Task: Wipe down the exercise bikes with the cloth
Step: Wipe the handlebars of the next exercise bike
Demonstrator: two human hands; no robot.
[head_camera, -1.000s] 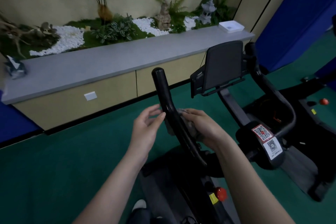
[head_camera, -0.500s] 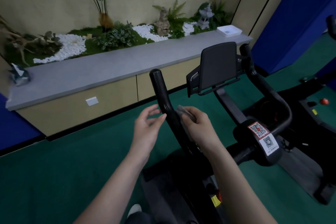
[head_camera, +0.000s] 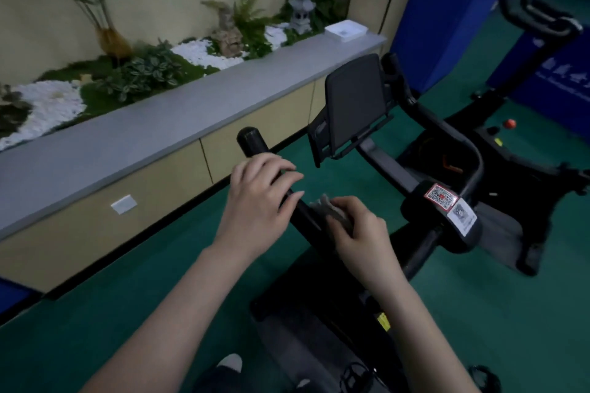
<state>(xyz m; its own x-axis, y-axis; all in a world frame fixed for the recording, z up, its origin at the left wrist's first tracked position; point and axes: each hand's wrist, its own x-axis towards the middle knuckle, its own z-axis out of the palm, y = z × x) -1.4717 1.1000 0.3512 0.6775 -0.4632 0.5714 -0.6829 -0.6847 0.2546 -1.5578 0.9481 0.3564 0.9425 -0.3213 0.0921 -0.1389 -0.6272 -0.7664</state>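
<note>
The left hand (head_camera: 255, 201) lies over the black handlebar (head_camera: 268, 175) of the exercise bike (head_camera: 440, 233), fingers curled loosely across it. Just right, the right hand (head_camera: 357, 233) grips the grey cloth (head_camera: 325, 206), pressed against that bar.

Not much you can actually read here tbh. The exercise bike (head_camera: 443, 233) has two QR code stickers on its black handlebar hub: a red-bordered sticker (head_camera: 441, 196) and a white sticker (head_camera: 462, 215) right below it, touching it. Any small print on them is too blurry. The blue wall pad (head_camera: 555, 86) on the right has pale lettering, unreadable too.
</note>
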